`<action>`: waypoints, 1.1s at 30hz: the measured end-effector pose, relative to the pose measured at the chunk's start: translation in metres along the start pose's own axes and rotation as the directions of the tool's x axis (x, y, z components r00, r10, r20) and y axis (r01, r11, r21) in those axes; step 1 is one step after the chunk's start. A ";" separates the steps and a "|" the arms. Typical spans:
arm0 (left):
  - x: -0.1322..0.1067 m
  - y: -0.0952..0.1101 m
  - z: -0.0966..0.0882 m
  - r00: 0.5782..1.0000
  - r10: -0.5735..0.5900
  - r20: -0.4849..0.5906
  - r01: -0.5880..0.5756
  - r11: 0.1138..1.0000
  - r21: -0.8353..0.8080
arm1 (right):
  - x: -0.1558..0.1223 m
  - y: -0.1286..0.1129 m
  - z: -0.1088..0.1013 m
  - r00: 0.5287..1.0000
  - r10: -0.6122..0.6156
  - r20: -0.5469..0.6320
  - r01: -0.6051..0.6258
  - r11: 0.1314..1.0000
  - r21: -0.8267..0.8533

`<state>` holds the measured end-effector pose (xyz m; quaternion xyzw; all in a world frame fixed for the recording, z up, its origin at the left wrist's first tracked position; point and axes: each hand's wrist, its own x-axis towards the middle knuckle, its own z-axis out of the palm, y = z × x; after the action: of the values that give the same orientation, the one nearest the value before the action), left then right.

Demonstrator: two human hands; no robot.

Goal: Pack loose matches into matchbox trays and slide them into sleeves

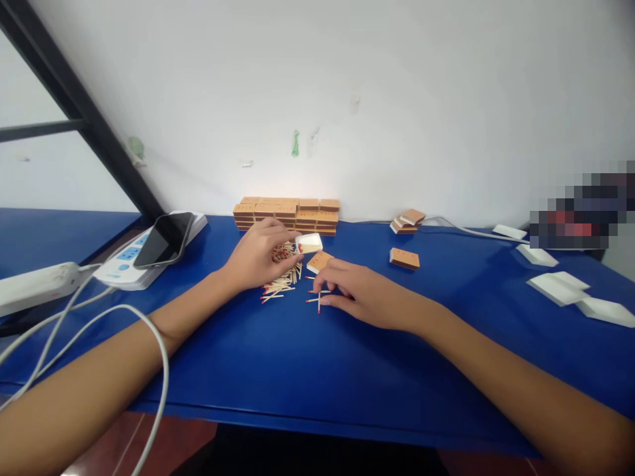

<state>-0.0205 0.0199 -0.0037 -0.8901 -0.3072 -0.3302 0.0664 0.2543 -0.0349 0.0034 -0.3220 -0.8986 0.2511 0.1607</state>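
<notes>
My left hand (258,254) reaches over a pile of red-tipped matches (278,283). Its thumb and fingertips close on the near end of a white matchbox tray (309,239) with some matches inside. Just right of the pile, my right hand (354,291) is pinched low over the blue table, its fingertips at a few loose matches (312,301). One match (319,304) points toward me by the thumb. An orange matchbox cover (318,262) lies between the tray and my right hand, partly hidden by the fingers.
Stacked matchboxes (288,215) stand against the wall. More matchboxes (404,258) lie to the right, and white trays (558,289) at far right. On the left are a power strip (122,271), a phone (166,239) and looping white cables (163,370) across my left forearm.
</notes>
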 end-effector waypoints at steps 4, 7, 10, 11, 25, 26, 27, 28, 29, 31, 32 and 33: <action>0.001 0.000 0.000 0.999 0.018 -0.046 -0.018 1.000 0.002 | 0.001 0.003 0.000 1.000 0.008 -0.011 -0.008 1.000 0.023; 0.002 0.001 0.001 0.998 0.030 -0.058 -0.030 1.000 0.003 | 0.000 0.004 -0.001 0.999 0.025 -0.046 -0.024 1.000 0.016; 0.002 0.002 0.002 0.999 0.023 -0.042 -0.023 1.000 -0.008 | 0.000 0.005 -0.001 0.998 0.044 -0.051 -0.044 0.999 0.005; 0.002 0.002 0.002 0.999 0.020 -0.038 -0.021 1.000 -0.011 | 0.000 0.004 -0.001 0.998 0.046 -0.045 -0.046 0.999 0.000; -0.001 0.018 0.005 0.999 0.051 -0.010 -0.051 0.998 -0.041 | 0.005 0.016 -0.010 0.920 -0.007 -0.391 -0.061 0.985 -0.162; 0.000 0.021 0.005 0.998 0.060 -0.007 -0.060 0.997 -0.054 | 0.005 0.018 -0.010 0.902 -0.022 -0.431 -0.062 0.981 -0.181; 0.000 0.025 0.005 0.998 0.065 -0.005 -0.065 0.995 -0.071 | 0.006 0.019 -0.010 0.891 -0.039 -0.452 -0.062 0.977 -0.206; 0.000 0.028 0.006 0.998 0.068 -0.002 -0.068 0.994 -0.089 | 0.007 0.020 -0.009 0.886 -0.054 -0.460 -0.062 0.970 -0.234; 0.000 0.030 0.006 0.998 0.069 -0.001 -0.069 0.992 -0.104 | 0.007 0.020 -0.007 0.884 -0.069 -0.463 -0.061 0.964 -0.260; 0.000 0.031 0.006 0.998 0.059 0.004 -0.059 0.991 -0.117 | 0.008 0.021 -0.005 0.880 -0.095 -0.464 -0.048 0.957 -0.287; 0.000 0.030 0.007 0.999 0.052 0.004 -0.051 0.992 -0.112 | 0.008 0.020 -0.005 0.876 -0.105 -0.471 -0.038 0.958 -0.284; 0.000 0.028 0.007 0.999 0.043 0.003 -0.042 0.994 -0.101 | 0.008 0.020 -0.005 0.869 -0.111 -0.482 -0.028 0.962 -0.272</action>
<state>-0.0006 -0.0001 -0.0064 -0.8994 -0.2714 -0.3416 0.0277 0.2609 -0.0145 -0.0027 -0.3744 -0.8602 0.0323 0.3447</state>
